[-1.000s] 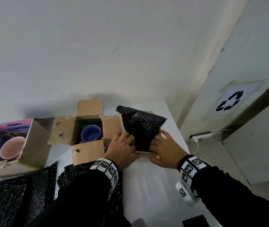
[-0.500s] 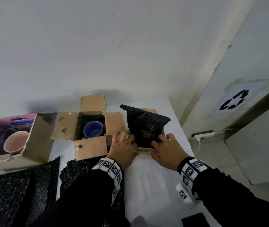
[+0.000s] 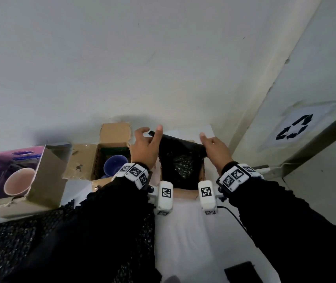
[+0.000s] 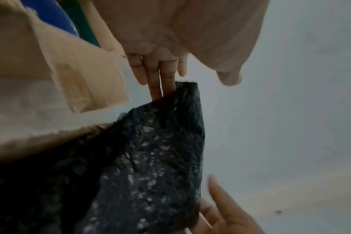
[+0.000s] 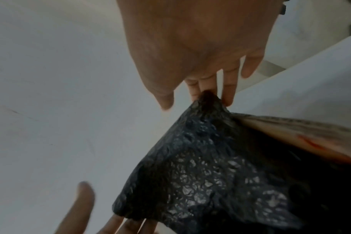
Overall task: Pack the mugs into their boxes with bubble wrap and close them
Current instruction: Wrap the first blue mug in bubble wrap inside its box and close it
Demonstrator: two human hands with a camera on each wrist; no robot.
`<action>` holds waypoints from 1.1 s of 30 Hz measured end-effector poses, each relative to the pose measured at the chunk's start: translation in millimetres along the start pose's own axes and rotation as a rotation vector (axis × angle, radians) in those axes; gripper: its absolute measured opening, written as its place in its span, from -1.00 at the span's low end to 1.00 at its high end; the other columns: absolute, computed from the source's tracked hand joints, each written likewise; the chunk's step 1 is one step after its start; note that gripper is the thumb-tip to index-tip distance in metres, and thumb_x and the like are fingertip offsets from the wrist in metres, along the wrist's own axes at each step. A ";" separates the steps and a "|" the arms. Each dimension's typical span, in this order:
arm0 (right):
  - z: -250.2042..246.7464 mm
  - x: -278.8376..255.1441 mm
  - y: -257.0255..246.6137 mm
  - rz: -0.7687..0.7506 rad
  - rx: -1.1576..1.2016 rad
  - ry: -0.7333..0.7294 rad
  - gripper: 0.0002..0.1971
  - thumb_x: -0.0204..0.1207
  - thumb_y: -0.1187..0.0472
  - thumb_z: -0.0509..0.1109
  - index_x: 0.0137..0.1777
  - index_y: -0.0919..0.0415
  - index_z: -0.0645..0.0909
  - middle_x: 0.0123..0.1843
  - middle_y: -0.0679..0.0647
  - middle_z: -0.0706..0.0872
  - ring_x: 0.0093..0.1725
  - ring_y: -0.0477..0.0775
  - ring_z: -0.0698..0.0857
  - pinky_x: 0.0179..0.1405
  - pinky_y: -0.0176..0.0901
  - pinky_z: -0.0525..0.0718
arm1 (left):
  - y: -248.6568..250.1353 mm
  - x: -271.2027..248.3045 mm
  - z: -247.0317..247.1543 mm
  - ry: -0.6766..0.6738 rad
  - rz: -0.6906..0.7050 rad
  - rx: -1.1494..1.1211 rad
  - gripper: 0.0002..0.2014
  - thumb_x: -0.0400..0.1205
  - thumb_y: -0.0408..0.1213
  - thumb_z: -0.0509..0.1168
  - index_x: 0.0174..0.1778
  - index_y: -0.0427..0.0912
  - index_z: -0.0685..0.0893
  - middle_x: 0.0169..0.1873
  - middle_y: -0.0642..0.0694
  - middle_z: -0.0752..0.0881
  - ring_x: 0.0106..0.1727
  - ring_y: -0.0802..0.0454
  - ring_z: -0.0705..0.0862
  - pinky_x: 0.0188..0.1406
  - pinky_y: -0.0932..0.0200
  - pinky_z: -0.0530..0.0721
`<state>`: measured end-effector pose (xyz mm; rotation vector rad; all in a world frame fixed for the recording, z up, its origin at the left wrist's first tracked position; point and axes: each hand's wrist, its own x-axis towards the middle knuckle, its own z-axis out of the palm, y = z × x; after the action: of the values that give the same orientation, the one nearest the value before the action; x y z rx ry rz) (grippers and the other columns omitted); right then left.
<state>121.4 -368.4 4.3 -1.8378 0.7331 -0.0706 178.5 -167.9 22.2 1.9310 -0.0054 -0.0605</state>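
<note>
Wrap (image 3: pixel 180 158) stands in box (image 3: pixel 202 172), right of blue mug (image 3: pixel 115 166); left hand (image 3: pixel 145 150) and right hand (image 3: pixel 215 149) pinching its top corners. Could tear or tip box if tugged unevenly.

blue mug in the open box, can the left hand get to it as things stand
Probably yes, once freed: the blue mug sits uncovered in the open box beside the left hand, which is busy with the black bubble wrap.

Head view high, facing down-forward, wrist views close, somewhat blurred, all sharing the bubble wrap (image 3: pixel 180 158).
</note>
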 end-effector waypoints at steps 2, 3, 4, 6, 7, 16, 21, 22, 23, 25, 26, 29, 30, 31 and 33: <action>5.2 -3.1 1.0 -0.123 0.136 0.046 -0.88 0.49 0.09 0.50 -0.09 0.04 0.62 -0.09 0.00 0.74 -0.08 0.02 0.68 0.02 -0.07 0.63 | -4.8 5.4 3.2 -0.015 0.042 0.004 -0.50 0.38 0.33 0.39 0.10 0.24 0.39 -0.23 0.05 0.77 -0.14 0.00 0.78 0.03 -0.16 0.74; 6.6 -6.2 2.3 -0.204 0.168 0.090 -0.85 0.44 0.23 0.53 -0.13 0.00 0.62 -0.14 -0.04 0.73 -0.13 -0.01 0.67 0.00 -0.07 0.64 | -8.0 5.0 3.8 -0.022 0.096 0.056 -0.54 0.39 0.18 0.45 0.07 0.25 0.38 -0.21 0.08 0.75 -0.15 0.02 0.77 -0.01 -0.14 0.75; 7.4 -9.0 4.6 -0.281 0.170 0.132 -0.79 0.41 0.32 0.52 -0.15 -0.02 0.62 -0.15 -0.07 0.72 -0.15 -0.03 0.66 -0.02 -0.08 0.66 | -12.5 3.9 4.1 -0.027 0.162 0.138 -0.57 0.41 0.03 0.48 0.06 0.25 0.39 -0.19 0.12 0.73 -0.16 0.05 0.75 -0.03 -0.10 0.75; 7.9 -14.1 12.5 -0.418 0.101 0.194 -0.74 0.38 0.40 0.48 -0.11 0.00 0.64 -0.09 -0.07 0.72 -0.13 -0.06 0.67 -0.03 -0.15 0.67 | -21.8 -1.9 4.0 -0.047 0.297 0.323 -0.65 0.46 -0.10 0.45 0.01 0.25 0.43 -0.19 0.13 0.71 -0.16 0.06 0.72 -0.01 -0.06 0.71; 8.1 -17.2 17.7 -0.481 0.032 0.199 -0.73 0.37 0.42 0.47 -0.08 0.03 0.65 -0.05 -0.06 0.71 -0.12 -0.08 0.66 -0.03 -0.20 0.65 | -26.7 -5.1 4.3 -0.062 0.369 0.427 -0.72 0.48 -0.07 0.41 0.01 0.25 0.48 -0.18 0.10 0.73 -0.14 0.03 0.72 0.03 -0.06 0.68; 17.1 -19.5 44.8 -0.684 -0.702 0.204 -0.86 0.43 0.29 0.44 -0.03 0.14 0.73 0.02 0.07 0.65 0.02 0.20 0.57 -0.07 0.07 0.62 | -42.6 -18.7 9.5 -0.091 0.575 0.946 -0.55 0.56 0.05 0.35 0.36 0.03 0.59 0.30 -0.09 0.49 0.27 -0.12 0.44 0.18 0.12 0.20; 21.8 -19.0 39.6 -0.908 -0.953 0.149 -0.75 0.46 0.16 0.15 -0.10 0.13 0.68 0.02 0.02 0.69 0.03 0.12 0.63 0.05 -0.02 0.41 | -43.2 -15.1 19.1 -0.260 0.728 1.047 -0.74 0.63 -0.18 0.29 0.22 -0.07 0.68 0.12 -0.03 0.72 0.12 -0.11 0.57 0.11 0.08 0.33; 24.1 -18.6 39.6 -0.921 -0.967 0.102 -0.72 0.49 0.14 0.11 -0.09 0.15 0.66 -0.02 0.04 0.70 -0.02 0.13 0.64 0.09 0.00 0.42 | -44.8 -15.4 20.9 -0.260 0.724 1.050 -0.74 0.60 -0.18 0.32 0.20 -0.10 0.68 0.09 -0.04 0.74 0.10 -0.12 0.60 0.11 0.06 0.34; 26.6 -18.5 40.2 -0.917 -0.979 0.068 -0.72 0.50 0.13 0.10 -0.09 0.17 0.64 -0.06 0.06 0.71 -0.08 0.14 0.66 0.10 0.01 0.44 | -45.8 -15.9 22.3 -0.258 0.718 1.058 -0.70 0.57 -0.17 0.35 0.20 -0.13 0.68 0.07 -0.05 0.75 0.10 -0.13 0.61 0.11 0.04 0.35; 32.1 -18.8 41.3 -0.852 -1.010 0.027 -0.74 0.46 0.12 0.11 -0.08 0.20 0.61 -0.17 0.09 0.71 -0.22 0.17 0.66 0.04 0.01 0.45 | -46.8 -15.0 24.7 -0.273 0.714 1.094 -0.59 0.52 -0.13 0.41 0.27 -0.17 0.64 0.12 -0.09 0.73 0.14 -0.15 0.61 0.17 0.00 0.41; 34.6 -19.4 41.1 -0.806 -1.040 0.008 -0.74 0.43 0.12 0.12 -0.06 0.20 0.59 -0.21 0.09 0.70 -0.25 0.17 0.66 0.02 0.01 0.45 | -46.9 -13.3 25.2 -0.293 0.715 1.100 -0.55 0.51 -0.13 0.41 0.30 -0.19 0.61 0.18 -0.12 0.68 0.18 -0.16 0.59 0.21 -0.03 0.45; 40.8 -20.5 38.6 -0.695 -1.165 -0.066 -0.61 0.35 0.09 0.20 0.12 0.24 0.58 -0.24 0.10 0.73 -0.25 0.20 0.67 0.03 0.06 0.43 | -42.3 -8.8 24.9 -0.318 0.696 1.148 -0.54 0.48 -0.09 0.43 0.26 -0.19 0.61 0.24 -0.16 0.59 0.21 -0.18 0.55 0.25 -0.05 0.45; 42.9 -21.0 37.1 -0.673 -1.201 -0.080 -0.57 0.34 0.08 0.21 0.17 0.25 0.58 -0.24 0.10 0.75 -0.22 0.21 0.67 0.04 0.08 0.39 | -38.7 -8.4 24.8 -0.309 0.690 1.213 -0.57 0.48 -0.03 0.43 0.21 -0.16 0.63 0.21 -0.13 0.61 0.20 -0.18 0.53 0.24 -0.06 0.40; 45.1 -20.9 36.0 -0.663 -1.227 -0.087 -0.57 0.33 0.08 0.21 0.17 0.25 0.58 -0.24 0.10 0.76 -0.18 0.21 0.66 0.05 0.09 0.34 | -35.0 -8.8 25.0 -0.298 0.688 1.279 -0.60 0.48 0.01 0.41 0.15 -0.13 0.65 0.18 -0.10 0.62 0.22 -0.19 0.51 0.23 -0.09 0.35; 48.4 -20.5 33.3 -0.650 -1.251 -0.096 -0.64 0.33 0.08 0.21 0.07 0.20 0.60 -0.22 0.09 0.76 -0.08 0.20 0.62 0.05 0.11 0.26 | -30.8 -10.0 27.0 -0.287 0.711 1.366 -0.70 0.53 -0.02 0.34 0.09 -0.10 0.66 0.13 -0.04 0.65 0.30 -0.22 0.44 0.27 -0.17 0.24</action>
<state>108.7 -324.5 -37.9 -3.1884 -0.0099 0.0817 166.6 -182.0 -15.7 3.1071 -1.1857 0.1968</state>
